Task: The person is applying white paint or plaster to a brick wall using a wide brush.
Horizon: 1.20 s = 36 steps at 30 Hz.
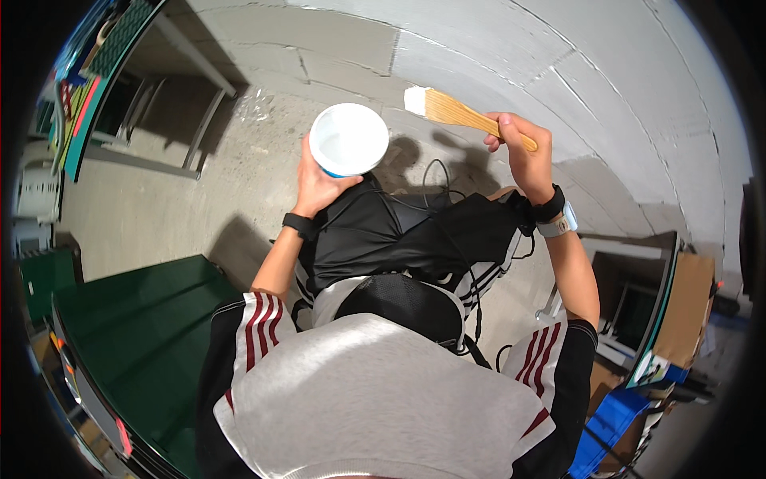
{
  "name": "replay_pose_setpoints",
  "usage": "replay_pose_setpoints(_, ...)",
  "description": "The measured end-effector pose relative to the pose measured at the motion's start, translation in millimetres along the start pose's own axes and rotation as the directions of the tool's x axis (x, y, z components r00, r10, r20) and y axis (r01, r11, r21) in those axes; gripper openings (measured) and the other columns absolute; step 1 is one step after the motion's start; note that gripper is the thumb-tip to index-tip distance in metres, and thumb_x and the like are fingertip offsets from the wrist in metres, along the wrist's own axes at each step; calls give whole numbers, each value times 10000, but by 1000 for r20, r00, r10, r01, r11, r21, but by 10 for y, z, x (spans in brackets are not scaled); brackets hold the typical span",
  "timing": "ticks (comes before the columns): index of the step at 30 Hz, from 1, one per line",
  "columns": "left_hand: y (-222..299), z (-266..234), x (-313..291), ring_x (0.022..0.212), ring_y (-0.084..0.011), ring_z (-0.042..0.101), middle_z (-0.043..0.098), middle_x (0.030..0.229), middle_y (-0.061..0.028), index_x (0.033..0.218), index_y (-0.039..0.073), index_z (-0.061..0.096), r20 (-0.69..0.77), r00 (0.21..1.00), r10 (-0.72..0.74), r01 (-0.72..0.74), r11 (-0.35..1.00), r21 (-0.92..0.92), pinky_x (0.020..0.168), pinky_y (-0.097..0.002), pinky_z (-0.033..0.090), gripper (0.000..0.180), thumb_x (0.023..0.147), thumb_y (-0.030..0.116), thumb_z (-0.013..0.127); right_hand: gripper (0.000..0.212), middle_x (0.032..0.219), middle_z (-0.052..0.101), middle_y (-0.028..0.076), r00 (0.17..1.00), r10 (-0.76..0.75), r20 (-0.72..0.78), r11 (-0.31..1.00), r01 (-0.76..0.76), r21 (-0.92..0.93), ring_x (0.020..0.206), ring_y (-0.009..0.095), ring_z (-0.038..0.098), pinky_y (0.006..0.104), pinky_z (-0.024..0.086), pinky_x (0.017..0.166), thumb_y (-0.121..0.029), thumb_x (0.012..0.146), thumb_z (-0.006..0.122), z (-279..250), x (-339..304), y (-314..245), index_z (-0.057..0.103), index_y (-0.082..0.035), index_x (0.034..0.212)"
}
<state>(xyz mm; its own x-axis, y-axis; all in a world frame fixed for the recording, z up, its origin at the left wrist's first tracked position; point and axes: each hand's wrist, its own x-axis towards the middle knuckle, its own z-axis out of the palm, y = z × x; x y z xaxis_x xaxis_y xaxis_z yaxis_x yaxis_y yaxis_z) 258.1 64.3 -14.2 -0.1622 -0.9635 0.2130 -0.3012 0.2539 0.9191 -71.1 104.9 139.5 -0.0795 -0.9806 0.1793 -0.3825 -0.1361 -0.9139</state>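
My left hand (317,182) grips a round white tub (349,139) from its side, above my left knee. The tub's open top faces up and shows a white inside; a bit of blue shows low on its outer wall. In my right hand (520,150) is a paintbrush (463,113), held by the end of its wooden handle. White covers the brush's tip, which points left toward the tub without touching it. Beyond the brush rises a block wall (479,48), partly bright white and partly duller grey.
A table with a metal frame (199,132) stands at the far left. Near my left is a dark green surface (144,335). Cardboard (686,307) and a blue box (610,423) are at the right. Thin black cables (435,180) hang around my legs.
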Motion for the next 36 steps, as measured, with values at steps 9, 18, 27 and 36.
replay_pose_setpoints(9,-12,-32,9,1263,-349,529,520,1360,-180,1450,56,293,-31,996,80,-79,997,15,1026,-460,451,1158,504,165,954,328,704,669,66,959,82,271,992,-106,75,634,101,618,248,502,601,-256,1006,554,731,270,-207,728,16,1066)
replay_pose_setpoints(18,-58,-50,-5,1282,-350,509,510,1371,-179,1451,60,306,-29,998,54,-54,998,-10,1032,-453,446,1124,531,177,941,235,645,662,80,948,-33,316,988,78,-131,580,106,617,270,483,540,-213,960,648,1133,343,15,743,2,964)
replay_pose_setpoints(27,-3,-11,-1,1249,-348,542,520,1374,-167,1420,45,356,-23,986,163,-162,986,45,1022,-444,454,1016,591,185,926,304,596,627,55,931,145,336,984,-99,-148,506,96,585,240,468,486,-224,991,563,1413,499,113,754,3,921)
replay_pose_setpoints(36,73,-13,-2,1239,-382,529,504,1349,-192,1392,37,357,-24,995,94,-94,996,-5,1008,-443,459,995,580,175,915,309,588,634,73,905,275,324,961,-270,-61,491,113,594,256,491,488,-217,981,564,1427,525,183,746,23,914)
